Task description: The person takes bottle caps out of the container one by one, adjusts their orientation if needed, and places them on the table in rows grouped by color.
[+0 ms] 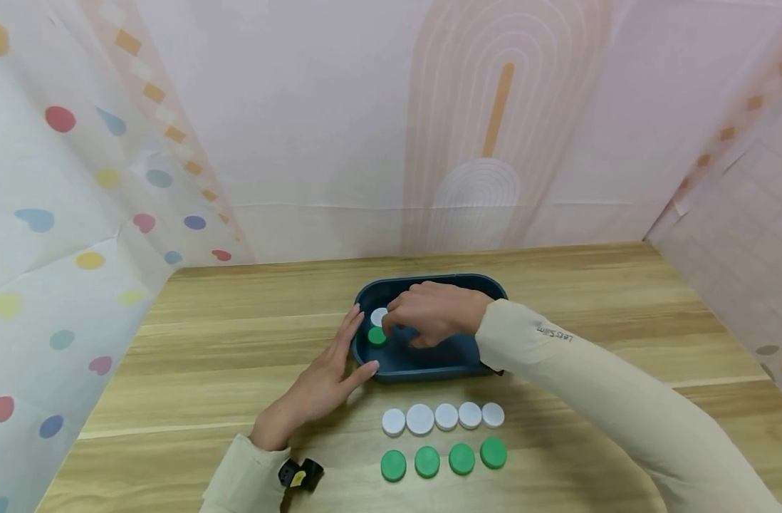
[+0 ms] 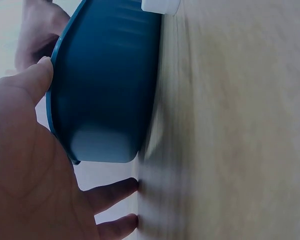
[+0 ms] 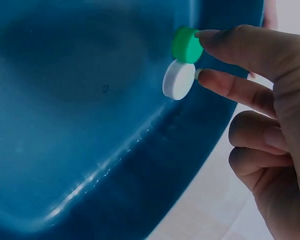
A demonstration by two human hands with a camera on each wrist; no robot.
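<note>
A dark blue bin (image 1: 429, 373) holds a white cap (image 1: 379, 316) and a green cap (image 1: 377, 336) side by side at its left end. My left hand (image 1: 327, 377) lies spread around the bin's left front corner; in the left wrist view its thumb (image 2: 39, 77) touches the rim. My right hand (image 1: 432, 313) reaches down inside the bin. In the right wrist view its thumb tip is right at the green cap (image 3: 187, 45) and its index fingertip is beside the white cap (image 3: 179, 80). Its other fingers curl toward the palm.
In front of the bin, several white caps (image 1: 419, 420) form a row on the wooden table (image 1: 237, 370). A row of several green caps (image 1: 427, 462) lies nearer to me. Patterned sheets (image 1: 314, 142) hang behind and beside the table.
</note>
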